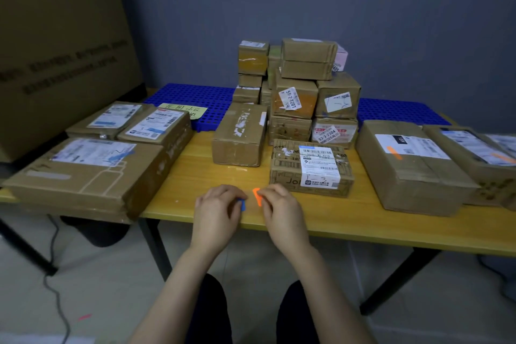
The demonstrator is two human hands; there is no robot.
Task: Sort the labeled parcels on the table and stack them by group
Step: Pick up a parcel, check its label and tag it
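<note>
- Two hands are pinching: left hand [216, 205] gripping a blue tab [243, 205], right hand [280, 205] an orange tab [257, 196].
- Nearest labelled parcel [310, 167] is lying on the table [195, 173] just beyond the right hand, long side facing it.

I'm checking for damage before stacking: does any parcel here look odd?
Yes. The middle brown parcel on the table has its label mostly torn away, leaving only white scraps on top; no readable mark shows.

Matt cardboard parcels [311, 167], glossy wooden table [201, 173]
</note>
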